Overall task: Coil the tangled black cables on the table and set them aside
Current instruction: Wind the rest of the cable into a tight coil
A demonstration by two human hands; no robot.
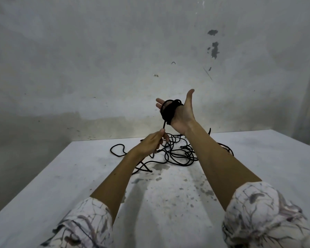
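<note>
A tangle of black cable lies on the white table near its far edge. My right hand is raised above it, palm up, fingers straight, with several turns of black cable coil wound around the palm. From that coil a strand runs down to my left hand, which pinches it between thumb and fingers just above the tangle. A loose loop of the cable lies to the left of the pile, and one cable end rests nearer to me.
The table top is stained with dark spots in the middle near me. A worn grey wall rises right behind the table's far edge. The table's left edge drops to a dark floor.
</note>
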